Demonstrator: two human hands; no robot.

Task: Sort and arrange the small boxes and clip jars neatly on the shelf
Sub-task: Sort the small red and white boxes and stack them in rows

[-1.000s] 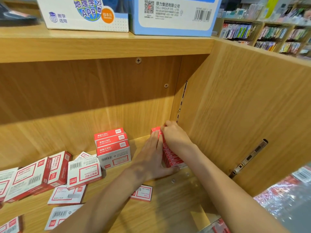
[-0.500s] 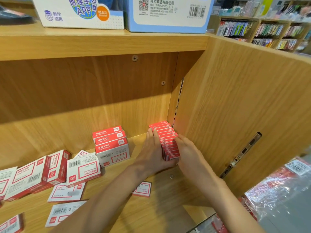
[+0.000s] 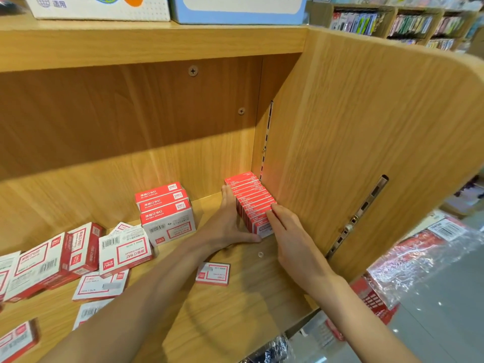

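Observation:
A row of several thin red staple boxes (image 3: 251, 197) stands on edge in the back right corner of the wooden shelf (image 3: 235, 310), against the side wall. My left hand (image 3: 230, 221) lies flat along the row's left side, fingers straight. My right hand (image 3: 285, 226) presses straight fingers on the row's front end. A stack of larger red-and-white boxes (image 3: 167, 210) stands to the left. More boxes (image 3: 78, 252) lie scattered at the shelf's left, and one small flat box (image 3: 213, 273) lies under my left forearm.
The shelf's side wall (image 3: 366, 127) with a metal rail (image 3: 358, 216) rises on the right. Large cartons (image 3: 235, 9) sit on the shelf above. Plastic-wrapped red packs (image 3: 424, 252) lie low on the right, outside the shelf. Other store shelves stand far behind.
My right hand slid from the far end of the red row back to its near end. The row now stands squared against the side wall. My left hand stayed along its left side.

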